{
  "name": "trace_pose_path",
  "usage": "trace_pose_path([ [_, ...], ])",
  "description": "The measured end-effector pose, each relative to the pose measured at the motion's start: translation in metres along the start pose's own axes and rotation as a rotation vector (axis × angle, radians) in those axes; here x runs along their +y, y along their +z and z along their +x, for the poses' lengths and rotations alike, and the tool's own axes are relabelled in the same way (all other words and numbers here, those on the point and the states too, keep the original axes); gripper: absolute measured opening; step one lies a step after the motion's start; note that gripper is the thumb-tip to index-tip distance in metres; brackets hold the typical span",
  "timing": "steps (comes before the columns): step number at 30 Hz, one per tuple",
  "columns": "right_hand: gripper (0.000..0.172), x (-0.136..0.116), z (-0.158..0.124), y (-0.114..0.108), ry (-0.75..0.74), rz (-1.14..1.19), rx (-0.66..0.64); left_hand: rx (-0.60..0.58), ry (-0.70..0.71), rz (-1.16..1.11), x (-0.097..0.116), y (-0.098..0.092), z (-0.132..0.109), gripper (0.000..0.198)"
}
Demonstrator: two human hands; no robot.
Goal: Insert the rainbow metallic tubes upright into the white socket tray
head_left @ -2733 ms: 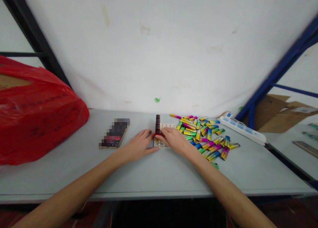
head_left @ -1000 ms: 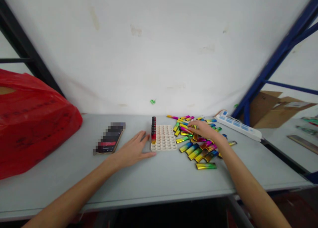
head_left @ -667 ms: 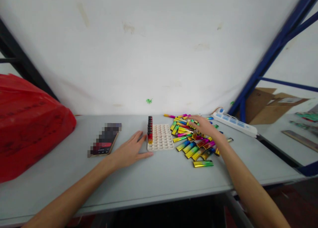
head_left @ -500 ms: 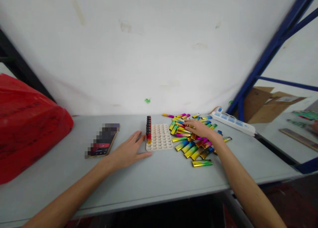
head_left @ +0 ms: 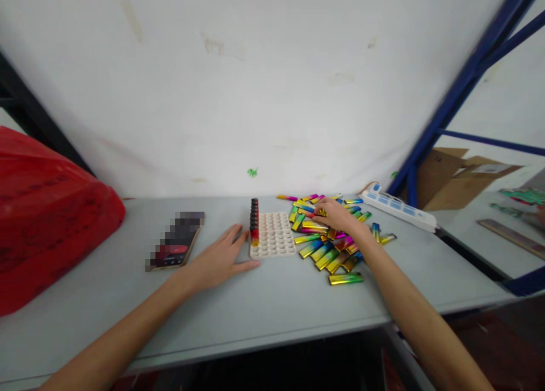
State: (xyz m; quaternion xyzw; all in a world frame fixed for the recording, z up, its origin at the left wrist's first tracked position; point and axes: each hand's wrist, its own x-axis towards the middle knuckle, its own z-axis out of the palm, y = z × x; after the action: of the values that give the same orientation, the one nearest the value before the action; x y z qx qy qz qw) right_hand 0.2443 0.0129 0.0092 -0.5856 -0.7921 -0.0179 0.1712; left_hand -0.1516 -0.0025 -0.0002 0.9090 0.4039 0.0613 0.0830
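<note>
A white tray (head_left: 281,236) with rows of round holes lies on the grey table (head_left: 272,300). Along its left edge stands a column of red-and-yellow lighters (head_left: 254,232) with black tops. Flat on the table beside them rests my left hand (head_left: 219,259), fingers spread, the thumb near the tray's front left corner. To the right of the tray is a loose heap of shiny multicoloured lighters (head_left: 326,255). Over the back of this heap, my right hand (head_left: 336,216) has its fingers curled down, pinching a lighter that they partly hide.
A phone (head_left: 179,240) with a blurred screen lies left of my left hand. At far left bulges a red plastic bag (head_left: 55,221). A white power strip (head_left: 400,207) runs behind the heap, by a blue metal frame (head_left: 460,90). An open cardboard box (head_left: 464,178) stands beyond.
My right hand's fingers have gone from stretched out over the heap to curled down into it. The left hand stays where it was.
</note>
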Motion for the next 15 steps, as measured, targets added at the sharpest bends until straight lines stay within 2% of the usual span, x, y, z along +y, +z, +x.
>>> trace_pose_path([
  [2,0.015,0.003,-0.001,0.000,0.039,0.118,0.067,0.014,0.009,-0.008,-0.001,0.001,0.000,0.096],
  [4,0.020,0.002,-0.002,-0.001,0.120,0.337,0.156,0.025,0.011,-0.009,-0.001,0.001,0.000,0.095],
  [7,0.037,-0.011,-0.001,-0.006,0.280,0.828,0.289,0.025,0.006,-0.004,0.000,0.000,0.000,0.096],
  [9,0.045,-0.028,0.001,-0.013,0.330,1.136,0.349,0.006,0.002,0.006,0.001,0.000,0.000,0.097],
  [12,0.048,-0.061,0.005,-0.029,0.291,1.379,0.334,-0.011,0.000,0.022,0.002,-0.001,0.000,0.098],
  [15,0.047,-0.093,0.008,-0.038,0.216,1.383,0.218,0.003,0.005,0.015,0.001,0.001,0.000,0.098],
])
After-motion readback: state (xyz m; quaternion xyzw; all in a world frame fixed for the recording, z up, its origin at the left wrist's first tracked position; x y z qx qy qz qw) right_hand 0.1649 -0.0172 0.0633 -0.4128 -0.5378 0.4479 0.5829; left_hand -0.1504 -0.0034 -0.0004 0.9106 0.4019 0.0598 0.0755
